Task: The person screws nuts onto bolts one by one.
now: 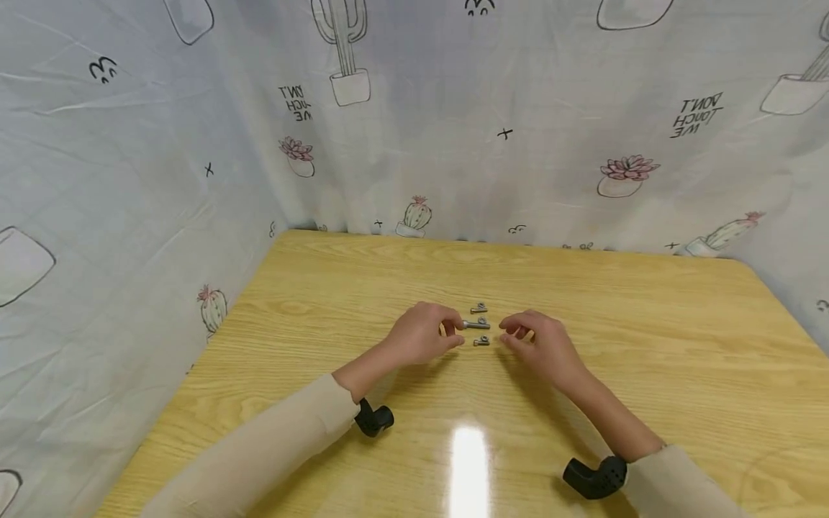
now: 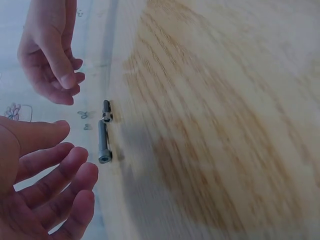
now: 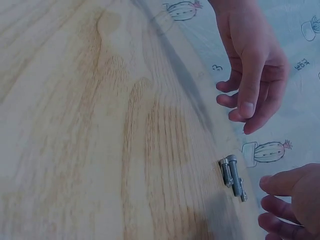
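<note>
Three metal bolts lie in a column on the table: a short far bolt, a longer middle bolt and a short near bolt. A small nut sits next to each, such as the near nut. My left hand hovers at the left, its fingers loosely curved around nothing, close to the long bolt's head. On the other side my right hand has relaxed, bent fingers and holds nothing. In the left wrist view, a gap separates the left fingertips from the long bolt.
The wooden table extends around the bolts. A white curtain printed with cacti hangs behind the table and at its sides. Black curved wrist mounts stick out from both wrists.
</note>
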Motion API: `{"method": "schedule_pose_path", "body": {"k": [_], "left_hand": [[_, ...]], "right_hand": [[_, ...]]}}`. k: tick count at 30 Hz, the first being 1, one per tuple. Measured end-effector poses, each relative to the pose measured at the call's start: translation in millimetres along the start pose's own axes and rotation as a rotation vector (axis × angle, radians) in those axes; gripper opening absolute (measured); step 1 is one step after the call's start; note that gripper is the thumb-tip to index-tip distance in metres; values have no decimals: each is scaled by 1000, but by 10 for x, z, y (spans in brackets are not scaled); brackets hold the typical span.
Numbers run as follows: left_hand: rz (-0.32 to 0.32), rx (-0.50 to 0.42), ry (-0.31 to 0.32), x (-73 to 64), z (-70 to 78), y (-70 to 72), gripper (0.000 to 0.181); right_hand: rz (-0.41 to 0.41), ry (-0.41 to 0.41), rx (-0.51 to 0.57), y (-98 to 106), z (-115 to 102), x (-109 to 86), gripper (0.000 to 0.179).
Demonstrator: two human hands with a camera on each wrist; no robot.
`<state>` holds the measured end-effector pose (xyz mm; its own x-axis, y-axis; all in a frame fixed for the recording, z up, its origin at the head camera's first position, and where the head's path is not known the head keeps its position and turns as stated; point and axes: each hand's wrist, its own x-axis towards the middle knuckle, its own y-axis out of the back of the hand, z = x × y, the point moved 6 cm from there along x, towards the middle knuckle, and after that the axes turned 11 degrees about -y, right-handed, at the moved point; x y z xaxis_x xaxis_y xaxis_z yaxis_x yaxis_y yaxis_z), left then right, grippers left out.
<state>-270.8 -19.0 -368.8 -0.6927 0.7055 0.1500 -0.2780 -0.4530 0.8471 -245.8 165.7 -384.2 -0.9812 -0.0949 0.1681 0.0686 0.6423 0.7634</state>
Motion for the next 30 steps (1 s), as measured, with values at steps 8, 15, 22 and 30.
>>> {"method": "schedule_pose_path", "body": {"k": [8, 15, 22, 30], "left_hand": [[6, -1, 35, 47, -32, -52, 17], [-20, -3, 74, 18, -50, -110, 15], [-34, 22, 68, 33, -52, -158, 14], [-59, 101, 40, 114, -8, -191, 14]], "right_hand": [[-23, -17, 22, -29, 16, -4, 17], [-29, -15, 38, -110, 2, -20, 16], [-24, -12, 31, -164, 2, -30, 16], [8, -8, 10, -132, 23, -66, 15]]}}
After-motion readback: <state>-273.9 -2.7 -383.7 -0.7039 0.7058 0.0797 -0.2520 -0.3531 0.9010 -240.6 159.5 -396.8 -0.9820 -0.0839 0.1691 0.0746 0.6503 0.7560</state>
